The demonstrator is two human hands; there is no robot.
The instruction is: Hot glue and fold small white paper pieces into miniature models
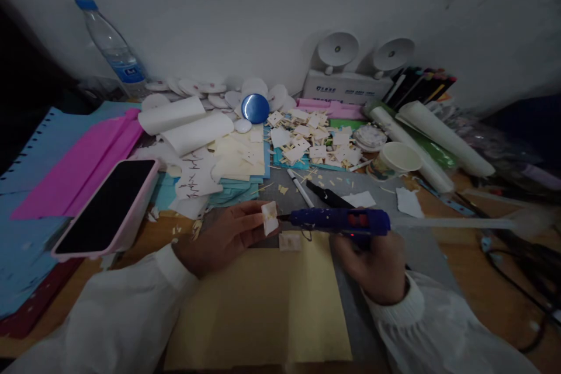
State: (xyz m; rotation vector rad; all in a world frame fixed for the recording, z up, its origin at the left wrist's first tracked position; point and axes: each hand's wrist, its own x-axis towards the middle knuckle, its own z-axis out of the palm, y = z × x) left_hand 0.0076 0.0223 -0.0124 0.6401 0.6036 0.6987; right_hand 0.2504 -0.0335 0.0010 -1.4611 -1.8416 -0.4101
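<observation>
My left hand (232,231) pinches a small white paper piece (270,218) upright between thumb and fingers. Around its handle, my right hand (372,266) grips a blue hot glue gun (337,220), a small red light showing on it. The gun's nozzle points left and meets or nearly touches the paper piece. A long translucent glue stick (451,222) sticks out of the gun's back end. Below the nozzle lies a small pale rectangular piece (290,241), at the top edge of a yellow paper sheet (258,310) on the grey mat.
Behind my hands sits a pile of small paper pieces with drawn dots and sticks (307,137). A phone (109,204) in a pink case lies left. A paper cup (397,160), white rolls (447,137) and black cables (517,280) are to the right. A water bottle (111,49) stands at the wall.
</observation>
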